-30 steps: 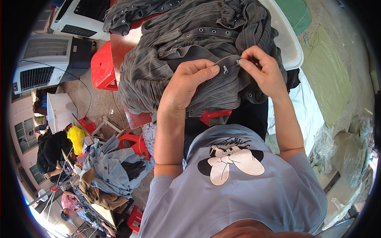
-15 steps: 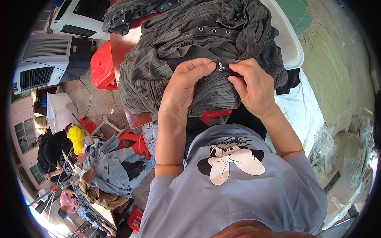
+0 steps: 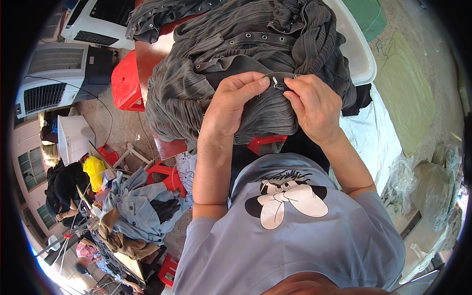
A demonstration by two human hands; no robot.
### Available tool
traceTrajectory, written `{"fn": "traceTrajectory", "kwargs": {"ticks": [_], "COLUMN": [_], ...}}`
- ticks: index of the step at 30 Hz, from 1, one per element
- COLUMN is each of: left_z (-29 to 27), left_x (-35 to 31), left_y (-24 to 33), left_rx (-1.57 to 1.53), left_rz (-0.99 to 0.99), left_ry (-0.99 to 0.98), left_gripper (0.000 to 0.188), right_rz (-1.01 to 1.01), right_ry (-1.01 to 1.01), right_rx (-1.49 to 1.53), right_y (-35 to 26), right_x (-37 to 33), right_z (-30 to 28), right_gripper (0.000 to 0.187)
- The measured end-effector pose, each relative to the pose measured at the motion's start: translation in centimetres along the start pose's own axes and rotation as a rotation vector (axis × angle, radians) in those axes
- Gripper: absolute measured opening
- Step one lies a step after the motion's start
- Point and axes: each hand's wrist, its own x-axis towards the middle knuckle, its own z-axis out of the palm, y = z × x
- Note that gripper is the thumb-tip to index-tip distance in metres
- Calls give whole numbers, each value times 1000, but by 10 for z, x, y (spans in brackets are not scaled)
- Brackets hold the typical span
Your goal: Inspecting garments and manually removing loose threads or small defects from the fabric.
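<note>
Tabletop: smooth, glossy, red-brown, mostly covered. On it, a heaped dark grey garment pile, cloth finely ribbed, falling in soft crumpled folds. Beside the pile at upper right, a white tub, its rim smooth and rounded. Off the table's left edge, a red stool of moulded plastic.

Left hand: thumb and fingers pinched together on a flatter cloth strip, at the pile's near side. Right hand: curled, fingertips against the strip's other end; cannot tell whether they nip cloth or metal. Between both hands, a small shiny metal clasp, narrow and elongated. Smallest: round metal eyelets along a band farther back.
</note>
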Motion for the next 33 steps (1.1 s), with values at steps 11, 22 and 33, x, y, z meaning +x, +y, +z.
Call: {"fn": "traceTrajectory", "kwargs": {"ticks": [11, 22, 33], "left_z": [1, 3, 14], "left_x": [0, 2, 6], "left_y": [-2, -3, -16], "left_rx": [9, 11, 448], "left_rz": [9, 8, 346], "left_ry": [32, 45, 340], "left_gripper": [17, 18, 12], "right_rz": [2, -21, 138], "right_ry": [-2, 10, -28], "right_rx": [-36, -57, 64], "right_y": [0, -1, -1], "right_x": [-1, -2, -3], "right_z": [2, 3, 4], "right_gripper": [26, 23, 21]}}
